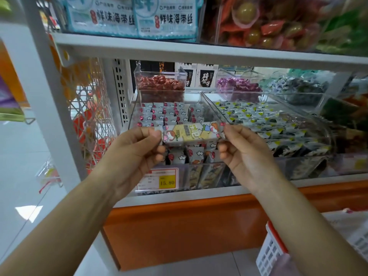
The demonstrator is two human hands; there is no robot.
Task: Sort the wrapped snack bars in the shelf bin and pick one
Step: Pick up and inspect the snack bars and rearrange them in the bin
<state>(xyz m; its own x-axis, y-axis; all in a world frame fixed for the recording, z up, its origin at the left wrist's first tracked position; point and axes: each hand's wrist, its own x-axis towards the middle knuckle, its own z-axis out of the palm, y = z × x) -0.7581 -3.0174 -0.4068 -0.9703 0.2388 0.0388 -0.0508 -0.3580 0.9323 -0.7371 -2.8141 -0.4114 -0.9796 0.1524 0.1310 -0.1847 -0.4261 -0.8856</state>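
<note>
Left hand [137,148] is clamped on the left end of one bar [191,133]: thumb on top, fingers curled under. Right hand [243,152] pinches the right end the same way. The bar is level, stretched lengthwise between both hands, printed face toward me, with a yellow middle and cartoon figures at each end. It sits just above the front half of the bin [171,91].

The bin is clear plastic, the leftmost one on the lower shelf [298,183]. Other bars [159,114] are still inside. The back rows are stacked in neat columns, showing a red dot and cloud print. The front ones stand on end, looser, and are partly hidden behind my fingers. A price tag [163,179] on the bin front has a yellow patch reading 15.80.

The next bin [294,114] on the right sits wall to wall with mine and holds flat dark-and-white packs in overlapping rows. Behind are a small clear bin of red sweets [161,84] and one of purple sweets [239,86]. The upper shelf [179,49] carries blue packets [129,16]. A white wire rack [93,108] hangs left of the shelf post. A white basket [272,253] with a red rim is at bottom right.
</note>
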